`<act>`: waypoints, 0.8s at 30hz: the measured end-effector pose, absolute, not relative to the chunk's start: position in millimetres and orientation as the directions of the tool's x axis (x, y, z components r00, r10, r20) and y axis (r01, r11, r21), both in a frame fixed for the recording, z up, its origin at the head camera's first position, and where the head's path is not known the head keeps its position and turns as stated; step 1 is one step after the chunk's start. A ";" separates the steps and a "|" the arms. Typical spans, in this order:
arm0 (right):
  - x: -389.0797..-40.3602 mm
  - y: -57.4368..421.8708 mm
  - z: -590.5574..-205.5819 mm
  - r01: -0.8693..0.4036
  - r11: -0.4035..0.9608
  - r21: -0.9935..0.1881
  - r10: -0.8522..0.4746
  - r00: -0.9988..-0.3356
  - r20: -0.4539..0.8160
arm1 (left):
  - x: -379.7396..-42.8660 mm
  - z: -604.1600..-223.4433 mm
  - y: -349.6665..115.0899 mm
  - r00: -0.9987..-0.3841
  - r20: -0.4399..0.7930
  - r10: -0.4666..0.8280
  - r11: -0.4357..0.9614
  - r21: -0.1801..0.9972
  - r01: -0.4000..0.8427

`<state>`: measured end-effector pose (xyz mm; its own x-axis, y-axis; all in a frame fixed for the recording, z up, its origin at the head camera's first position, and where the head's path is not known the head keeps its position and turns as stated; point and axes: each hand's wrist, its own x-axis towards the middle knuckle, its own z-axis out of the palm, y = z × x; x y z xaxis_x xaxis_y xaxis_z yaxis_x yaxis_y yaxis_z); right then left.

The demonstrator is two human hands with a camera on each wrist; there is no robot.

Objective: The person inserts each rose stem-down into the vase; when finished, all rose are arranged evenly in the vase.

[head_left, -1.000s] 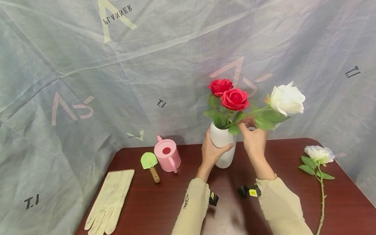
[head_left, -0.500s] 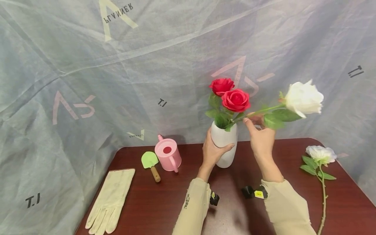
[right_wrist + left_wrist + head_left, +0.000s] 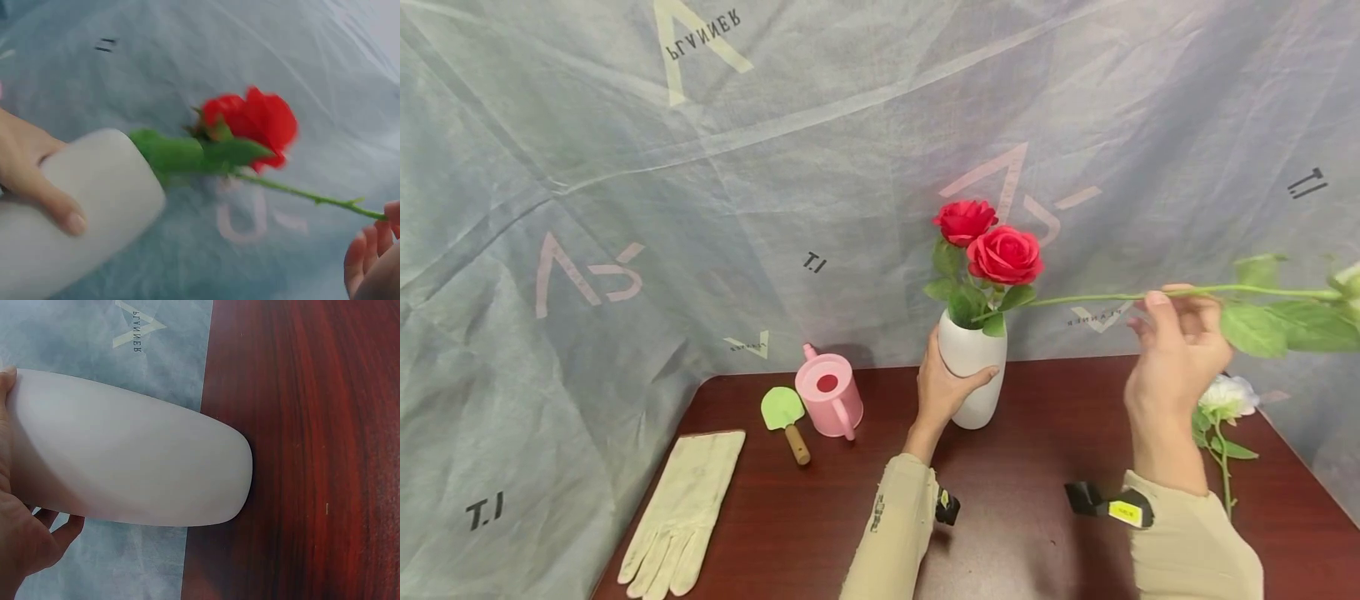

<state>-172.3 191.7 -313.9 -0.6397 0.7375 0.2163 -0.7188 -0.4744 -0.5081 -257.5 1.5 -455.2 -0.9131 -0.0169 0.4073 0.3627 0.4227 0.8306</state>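
In the head view, my left hand [image 3: 942, 385] grips the side of a white vase [image 3: 970, 348] standing upright on the table. Two red roses [image 3: 1004, 255] with green leaves rise from its mouth. To the right, my right hand [image 3: 1180, 367] pinches the long green stem of a white rose [image 3: 1356, 287], whose bloom is cut off by the frame's edge. The stem lies nearly level, its lower end overlapping the leaves at the vase mouth. The right wrist view is blurred and shows the thorny stem [image 3: 312, 197] running to my fingertips. Against the vase wall [image 3: 137, 456], left fingers show in the left wrist view.
A pink watering can [image 3: 829, 400] stands left of the vase, beside a small green trowel [image 3: 784, 412] with a wooden handle. Cream gloves [image 3: 688, 500] lie at the table's left edge. Another white flower [image 3: 1231, 397] lies on the right. Grey cloth [image 3: 850, 167] hangs behind.
My right hand has moved to the right, drawing the white rose away from the vase; its stem has tilted level and more of it shows. The left hand and vase stay put.
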 end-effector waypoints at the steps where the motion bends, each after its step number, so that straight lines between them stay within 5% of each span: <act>1: -170.8 198.2 -316.0 -0.714 -0.519 -0.470 0.735 -0.653 0.182 | -257.5 -455.2 1.4 -0.913 0.408 -0.018 0.422 0.831 0.363; 6: -165.8 231.7 -330.6 -0.664 -0.665 -0.342 0.709 -0.705 -0.012 | -258.0 -455.9 1.2 -0.911 0.411 -0.023 0.417 0.832 0.365; 11: -163.7 249.7 -341.7 -0.663 -0.690 -0.289 0.718 -0.679 -0.157 | -258.8 -456.0 1.1 -0.910 0.414 -0.013 0.415 0.830 0.372; 24: -180.9 171.5 -342.8 -0.671 -0.563 -0.483 0.693 -0.701 0.167 | -259.7 -456.3 1.3 -0.901 0.434 -0.009 0.404 0.825 0.394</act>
